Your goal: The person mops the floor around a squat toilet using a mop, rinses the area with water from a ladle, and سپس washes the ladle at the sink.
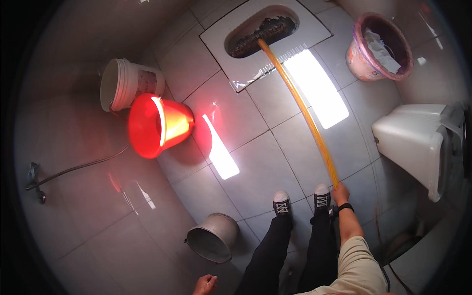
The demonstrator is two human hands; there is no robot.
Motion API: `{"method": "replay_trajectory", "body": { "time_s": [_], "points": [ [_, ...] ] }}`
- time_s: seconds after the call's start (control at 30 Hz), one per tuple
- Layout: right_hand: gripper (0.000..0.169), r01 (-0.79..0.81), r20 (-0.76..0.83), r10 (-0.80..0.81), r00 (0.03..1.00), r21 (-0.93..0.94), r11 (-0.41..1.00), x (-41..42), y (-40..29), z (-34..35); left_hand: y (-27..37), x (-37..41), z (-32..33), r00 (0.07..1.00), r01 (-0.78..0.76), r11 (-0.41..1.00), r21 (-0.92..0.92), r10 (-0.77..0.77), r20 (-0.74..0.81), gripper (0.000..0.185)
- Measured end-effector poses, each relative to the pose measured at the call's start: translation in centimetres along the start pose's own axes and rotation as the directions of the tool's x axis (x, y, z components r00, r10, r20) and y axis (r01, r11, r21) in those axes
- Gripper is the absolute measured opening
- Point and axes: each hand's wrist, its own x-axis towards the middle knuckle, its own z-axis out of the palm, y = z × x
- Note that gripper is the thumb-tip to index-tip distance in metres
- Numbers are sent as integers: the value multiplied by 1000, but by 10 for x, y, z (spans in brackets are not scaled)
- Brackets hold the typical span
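My right hand (341, 193) is closed around the near end of a long yellow-orange pole (309, 120), perhaps a broom or brush handle. The pole runs up across the tiled floor, and its far end meets a dark, rough-edged mass (273, 31) inside the oval basin of a squat toilet (313, 22). Whether that mass is a brush head, I cannot tell. My left hand (206, 285) is at the bottom edge with curled fingers and no object visible in it. Just above it, a grey metal bucket (223, 230) lies tilted on the floor.
On the left, a red bucket (177, 123) and a white plastic bucket (125, 84) lie on their sides near a wall tap (36, 182) with a hose. At upper right stands a pink bin (363, 62) holding paper. A white ceramic fixture (409, 125) projects at right.
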Motion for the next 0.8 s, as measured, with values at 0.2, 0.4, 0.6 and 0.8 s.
{"method": "replay_trajectory", "body": {
  "time_s": [0.2, 0.4, 0.6, 0.8],
  "points": [
    [32, 31, -79, -36, 996, -61, 998, -126, -3, -138, -28, 3, -14, 979, -197, 980, 21, 195, 63, 28],
    [27, -68, -296, -40, 954, -347, 935, -299, -43, -334, 24, -68, -46, 881, -473, 870, 139, 467, 78, 27],
    [14, -10, -574, -418, 704, -596, 803, -380, -113, -487, 83, -126, -91, 578, -775, 577, 259, 812, -81, 28],
    [15, -2, -398, -621, 676, -843, 538, -448, -330, -530, 183, -287, -180, -90, -948, 21, 318, 939, -331, 19]
  ]
}}
